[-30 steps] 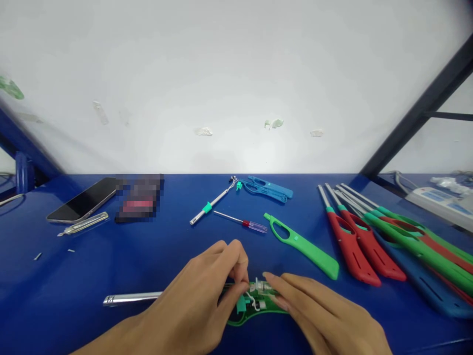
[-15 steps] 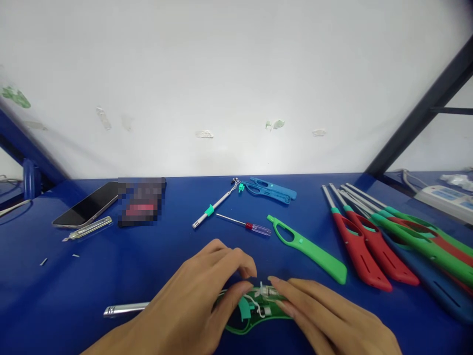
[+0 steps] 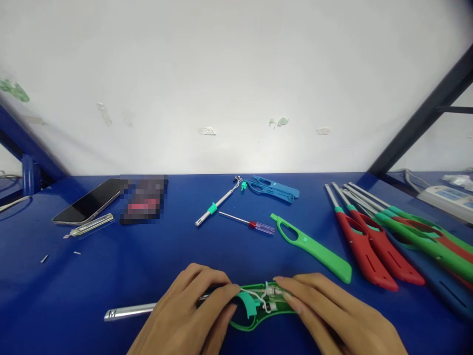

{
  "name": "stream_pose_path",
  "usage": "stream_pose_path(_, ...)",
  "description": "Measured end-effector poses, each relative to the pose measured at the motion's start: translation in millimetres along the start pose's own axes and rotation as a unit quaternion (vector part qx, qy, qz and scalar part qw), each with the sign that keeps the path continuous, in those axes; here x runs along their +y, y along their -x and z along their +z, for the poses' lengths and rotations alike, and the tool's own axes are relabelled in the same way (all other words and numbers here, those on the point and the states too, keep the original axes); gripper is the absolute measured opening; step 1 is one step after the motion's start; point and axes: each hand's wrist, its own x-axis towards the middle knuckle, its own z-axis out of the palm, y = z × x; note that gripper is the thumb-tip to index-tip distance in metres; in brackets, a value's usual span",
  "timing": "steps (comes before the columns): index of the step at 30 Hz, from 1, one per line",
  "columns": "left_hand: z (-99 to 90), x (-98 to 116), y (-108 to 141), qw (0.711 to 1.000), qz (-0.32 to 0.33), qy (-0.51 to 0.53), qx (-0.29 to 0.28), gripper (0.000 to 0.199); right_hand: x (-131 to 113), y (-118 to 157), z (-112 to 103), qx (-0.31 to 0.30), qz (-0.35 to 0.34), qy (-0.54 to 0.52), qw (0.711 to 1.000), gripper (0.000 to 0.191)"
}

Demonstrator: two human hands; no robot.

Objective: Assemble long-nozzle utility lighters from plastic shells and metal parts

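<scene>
A green lighter casing (image 3: 254, 323), opened to show white wires, a teal trigger (image 3: 248, 302) and a clear fuel tank part (image 3: 272, 291), lies on the blue table at the bottom centre. My left hand (image 3: 192, 305) closes over its neck end, thumb and fingers pressed together near the trigger. Left of that hand sticks out the lighter's silver metal tube (image 3: 129, 312). My right hand (image 3: 328, 310) grips the handle end, fingertips at the clear part. Beyond the hands lies the other green casing half (image 3: 318, 251).
A screwdriver (image 3: 260, 227), a loose lighter tube with wires (image 3: 218, 204) and blue casing halves (image 3: 273, 190) lie farther back. Several assembled lighters (image 3: 369, 246) are piled at right. Left are a phone (image 3: 88, 201), a blurred dark item (image 3: 144, 199) and a clear fuel tank (image 3: 91, 226).
My left hand has shifted left and lowered onto the casing's neck, uncovering more of the trigger and wires. My right hand stays on the handle end.
</scene>
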Motion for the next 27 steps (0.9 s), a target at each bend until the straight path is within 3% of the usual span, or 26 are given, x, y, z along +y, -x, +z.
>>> stream_pose_path(12,3.5,3,1,1.0,-0.005,0.005,0.024,0.023,-1,4,2,0.009,0.033,0.007,0.999,0.028)
stream_pose_path(19,3.5,7,4,0.999,-0.041,0.022,0.008,0.024,-10,2,5,-0.004,0.068,-0.006,0.998,0.026)
stream_pose_path(27,2.2,9,1,0.998,-0.058,0.039,-0.001,0.021,-16,0,4,-0.028,0.123,-0.104,0.987,0.021)
